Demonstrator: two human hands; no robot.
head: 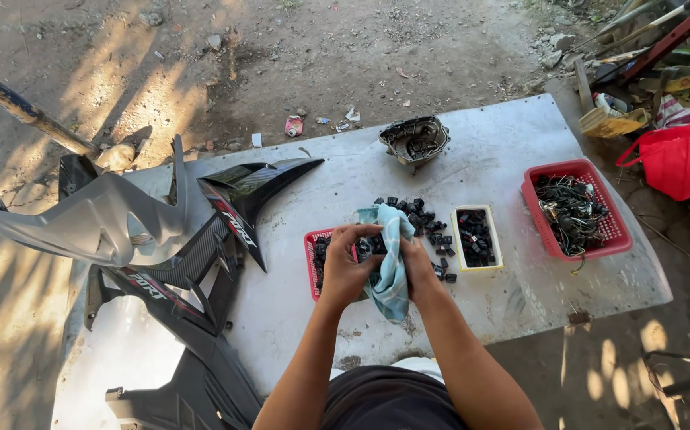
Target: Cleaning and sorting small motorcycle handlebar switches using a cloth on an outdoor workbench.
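Note:
My left hand (347,261) and my right hand (417,267) meet over the middle of the grey table (504,159). Both grip a light blue checked cloth (393,263) that hangs down between them. A small black part (366,246) shows between the fingers of my left hand, pressed against the cloth. Under my hands sits a small red basket (313,263) with several black parts in it. More small black parts (424,219) lie loose on the table just beyond my hands.
A cream tray (455,239) of black parts and a red basket (612,231) of tangled wires stand to the right. A grey metal engine cover (414,140) lies at the far edge. Grey and black motorcycle fairings (154,239) fill the left side. A red bag (683,159) lies on the ground.

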